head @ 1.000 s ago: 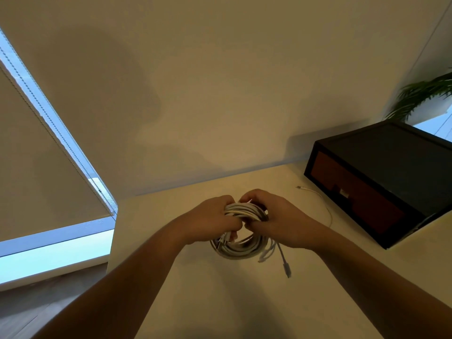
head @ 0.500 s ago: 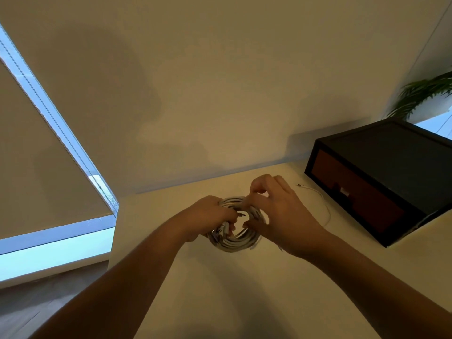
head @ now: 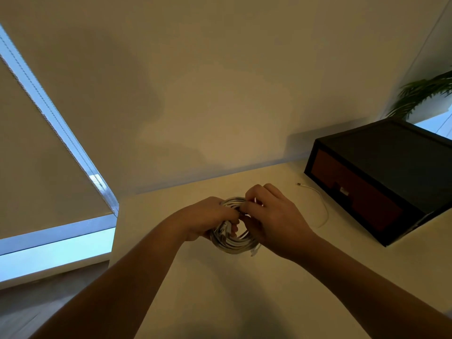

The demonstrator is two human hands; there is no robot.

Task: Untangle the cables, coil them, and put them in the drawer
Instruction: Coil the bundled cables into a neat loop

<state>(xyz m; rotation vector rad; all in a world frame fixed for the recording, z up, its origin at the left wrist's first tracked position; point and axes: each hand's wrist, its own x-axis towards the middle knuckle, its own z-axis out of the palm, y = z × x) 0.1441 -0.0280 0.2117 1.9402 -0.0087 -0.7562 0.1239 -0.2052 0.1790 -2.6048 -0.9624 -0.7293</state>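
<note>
Okay, coiled cables [head: 230, 242] sit between the two hands, held just above the counter [head: 220, 302]. The coil is a near-round ring, slightly taller than wide, its opening facing up toward the camera. The left hand [head: 208, 217] grips the ring's left side with fingers curled through it. The right hand [head: 276, 222] pinches strands at the ring's top. A short cable end pokes out at the ring's lower right. A loose white cable [head: 318, 195] lies beyond the right hand, plug tip pointing left, its length curving back toward the person. The dark drawer box [head: 381, 172] sits further right. A second ago a long tail hung below the coil and both hands clenched its top; now that tail is mostly gone.
</note>
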